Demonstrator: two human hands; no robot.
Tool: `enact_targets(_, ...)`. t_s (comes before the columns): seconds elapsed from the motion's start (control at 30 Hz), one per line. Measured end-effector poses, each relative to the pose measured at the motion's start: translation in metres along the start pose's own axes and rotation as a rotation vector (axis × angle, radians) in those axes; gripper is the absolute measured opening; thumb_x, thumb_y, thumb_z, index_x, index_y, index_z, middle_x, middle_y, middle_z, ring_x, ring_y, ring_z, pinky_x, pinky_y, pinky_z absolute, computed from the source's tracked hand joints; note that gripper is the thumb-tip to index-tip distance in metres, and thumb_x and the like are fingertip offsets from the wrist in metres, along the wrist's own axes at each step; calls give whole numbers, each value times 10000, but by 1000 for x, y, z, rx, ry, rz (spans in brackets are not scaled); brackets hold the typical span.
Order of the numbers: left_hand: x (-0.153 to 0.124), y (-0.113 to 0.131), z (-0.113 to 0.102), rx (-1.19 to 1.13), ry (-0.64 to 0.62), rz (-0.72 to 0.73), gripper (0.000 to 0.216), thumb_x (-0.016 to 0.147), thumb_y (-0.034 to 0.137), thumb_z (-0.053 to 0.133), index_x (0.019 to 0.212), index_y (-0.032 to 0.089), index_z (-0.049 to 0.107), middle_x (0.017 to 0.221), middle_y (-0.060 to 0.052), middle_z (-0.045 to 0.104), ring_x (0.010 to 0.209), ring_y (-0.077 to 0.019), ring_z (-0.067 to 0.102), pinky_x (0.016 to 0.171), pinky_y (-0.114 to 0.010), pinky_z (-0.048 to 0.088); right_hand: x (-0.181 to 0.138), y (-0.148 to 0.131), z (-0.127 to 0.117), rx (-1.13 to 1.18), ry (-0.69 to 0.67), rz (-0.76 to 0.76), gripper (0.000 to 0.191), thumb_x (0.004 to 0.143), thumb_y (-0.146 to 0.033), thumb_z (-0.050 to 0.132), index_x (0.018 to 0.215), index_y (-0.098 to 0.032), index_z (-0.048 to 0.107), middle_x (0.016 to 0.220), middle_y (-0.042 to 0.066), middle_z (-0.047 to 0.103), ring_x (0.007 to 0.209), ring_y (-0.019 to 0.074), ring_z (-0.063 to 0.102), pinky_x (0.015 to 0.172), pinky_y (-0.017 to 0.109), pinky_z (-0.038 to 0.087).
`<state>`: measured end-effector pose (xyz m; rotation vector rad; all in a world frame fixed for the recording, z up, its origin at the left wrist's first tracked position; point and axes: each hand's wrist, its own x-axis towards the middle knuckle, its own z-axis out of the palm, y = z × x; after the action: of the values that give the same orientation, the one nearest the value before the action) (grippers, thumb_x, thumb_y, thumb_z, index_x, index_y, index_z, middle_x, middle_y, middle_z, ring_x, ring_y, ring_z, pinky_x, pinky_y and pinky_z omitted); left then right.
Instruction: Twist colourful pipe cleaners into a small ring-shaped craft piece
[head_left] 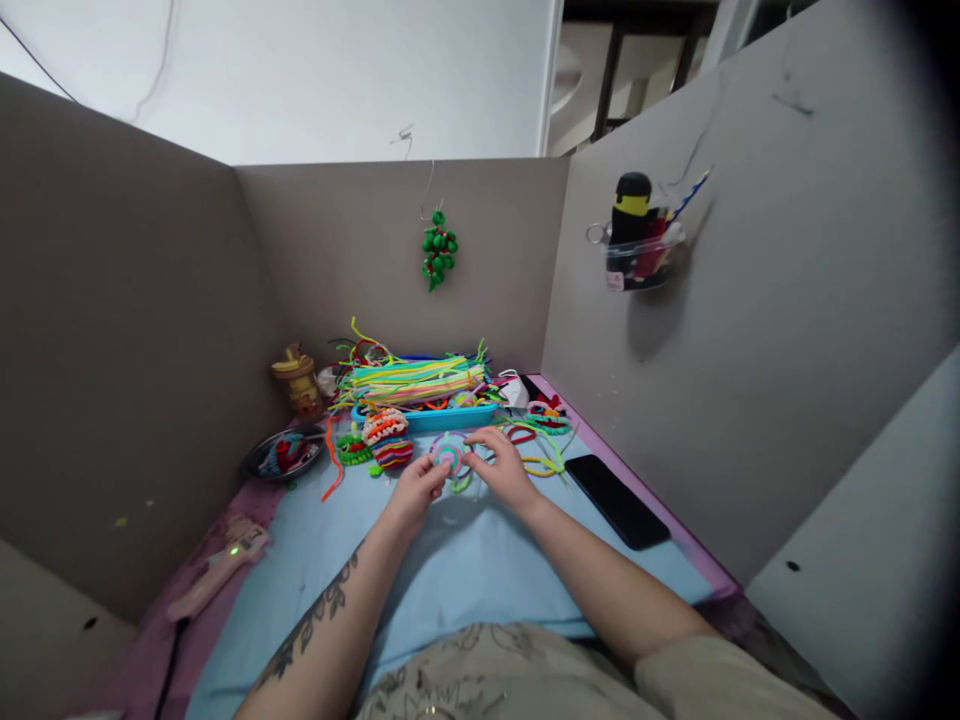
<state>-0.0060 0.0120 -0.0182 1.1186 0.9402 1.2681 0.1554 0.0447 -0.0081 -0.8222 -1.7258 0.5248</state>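
Observation:
A small round coil of pipe cleaners (451, 454), pink, teal and lilac, is held above the blue cloth at the middle of the table. My left hand (417, 489) pinches its left side, thumb on the front. At the coil's right edge, the thumb and fingertips of my right hand (504, 468) are closed on its rim; exactly which strand they grip is too small to make out. A light green strand (460, 484) shows just beneath the coil. Close by on the left lie a striped pipe-cleaner piece (392, 454) and a green one (352, 449).
Behind, a blue tray (450, 418) carries a heap of colourful pipe cleaners (412, 380). A dark bowl (259, 462) and a pink glue gun (225, 570) are at left, a black phone (616, 502) at right. Grey panels (405, 210) enclose the table; a cup of tools (637, 250) hangs there.

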Motion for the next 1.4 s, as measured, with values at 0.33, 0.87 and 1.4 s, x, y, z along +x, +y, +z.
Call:
enact_targets(0.33, -2, 6, 2, 36, -25, 6, 306, 658, 407, 672, 787, 142, 591, 655, 17, 505, 484, -55, 313, 454, -214, 198, 3, 1, -3, 7, -72, -13, 146, 726, -280, 636, 860, -229, 666, 951, 46, 562, 953, 178, 528, 888, 318, 386)
enact_targets(0.87, -2, 4, 0, 162, -100, 22, 329, 636, 406, 691, 786, 126, 603, 700, -15, 597, 583, -95, 476, 542, -205, 311, 8, 32, -11, 125, -412, 108, 120, 691, -301, 661, 662, -187, 643, 1134, 67, 520, 1119, 236, 464, 960, 383, 308)
enact_targets(1.4, 2, -1, 3, 144, 188, 129, 554, 671, 408, 649, 1119, 168, 431, 548, 57, 506, 415, -62, 406, 402, -170, 259, 1, 26, 12, 500, -222, 429, 254, 624, -400, 695, 607, -153, 641, 868, 52, 571, 922, 214, 512, 863, 339, 316)
